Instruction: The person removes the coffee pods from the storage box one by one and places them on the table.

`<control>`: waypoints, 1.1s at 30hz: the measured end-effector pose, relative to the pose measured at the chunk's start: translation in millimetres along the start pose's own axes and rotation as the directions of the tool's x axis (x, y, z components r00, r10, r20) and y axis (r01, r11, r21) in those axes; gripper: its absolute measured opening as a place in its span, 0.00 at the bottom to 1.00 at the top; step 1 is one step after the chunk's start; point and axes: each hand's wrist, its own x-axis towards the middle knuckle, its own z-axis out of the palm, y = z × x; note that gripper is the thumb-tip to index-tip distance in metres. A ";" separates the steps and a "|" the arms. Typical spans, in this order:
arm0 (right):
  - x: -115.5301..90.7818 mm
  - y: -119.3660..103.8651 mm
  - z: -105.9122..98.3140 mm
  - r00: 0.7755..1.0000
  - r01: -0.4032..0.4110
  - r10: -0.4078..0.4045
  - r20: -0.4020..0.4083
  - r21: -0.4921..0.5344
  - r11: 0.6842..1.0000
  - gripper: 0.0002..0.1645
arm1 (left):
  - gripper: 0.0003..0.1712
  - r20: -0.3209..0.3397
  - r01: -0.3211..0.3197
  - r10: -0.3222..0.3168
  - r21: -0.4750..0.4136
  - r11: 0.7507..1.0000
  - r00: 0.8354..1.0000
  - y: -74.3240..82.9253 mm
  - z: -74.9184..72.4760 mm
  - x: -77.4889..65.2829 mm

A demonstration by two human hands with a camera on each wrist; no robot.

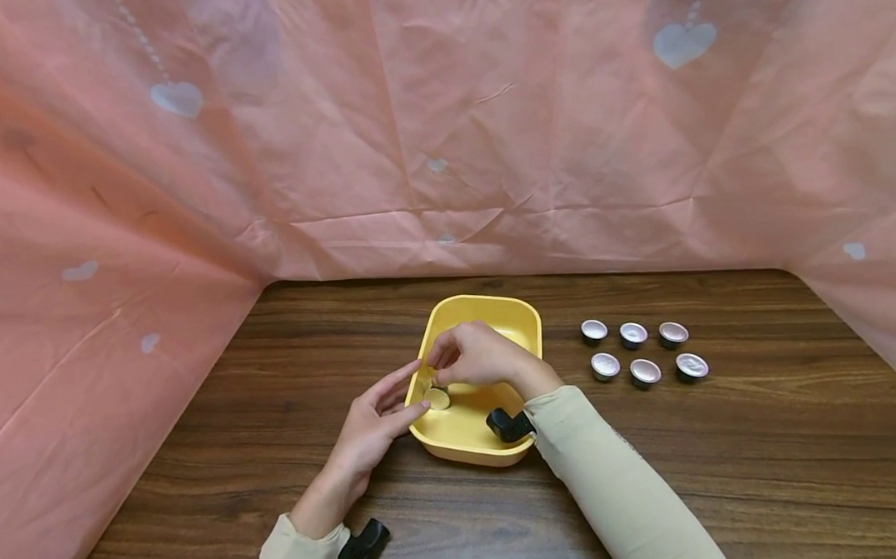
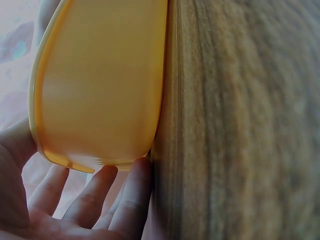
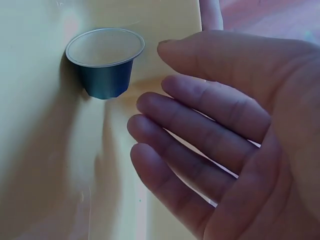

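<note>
A yellow plastic bin [image 1: 476,455] stands on the table. My left hand [image 1: 368,429] holds its left side, with the thumb over the rim and the fingers [image 2: 92,197] against the outer wall. Inside, near that left wall, a coffee capsule [image 1: 438,398] sits with its pale lid up; its dark blue-green body [image 3: 106,80] shows in the right wrist view. My right hand [image 1: 477,357] reaches into the bin beside the capsule. Its fingers are loosely bent, a small gap separates them from the capsule, and nothing is between them.
Several more coffee capsules stand lid up in two rows right of the bin, among them a front one [image 1: 645,373] and a back one [image 1: 673,334]. Pink cloth [image 1: 441,130] with pale hearts hangs behind and beside the wooden table [image 1: 273,404].
</note>
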 end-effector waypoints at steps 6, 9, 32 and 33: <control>-1.1 -0.6 -2.0 0.999 0.032 -0.031 0.018 -0.017 0.999 0.13 | 0.33 -0.002 -0.002 0.002 0.019 1.000 1.000 -0.2 0.4 0.0; -1.4 -2.2 -2.5 0.998 0.039 -0.039 0.050 -0.006 0.999 0.17 | 0.33 -0.003 -0.007 0.007 0.035 0.999 1.000 -0.2 0.3 -0.6; -1.2 -6.4 3.5 0.978 0.025 -0.007 0.207 -0.083 0.996 0.22 | 0.33 -0.001 -0.007 0.007 0.008 1.000 1.000 2.4 0.1 -2.6; -1.2 -6.4 3.4 0.979 0.023 -0.004 0.204 -0.088 0.996 0.21 | 0.33 -0.002 -0.007 0.007 0.007 1.000 1.000 2.4 0.2 -2.7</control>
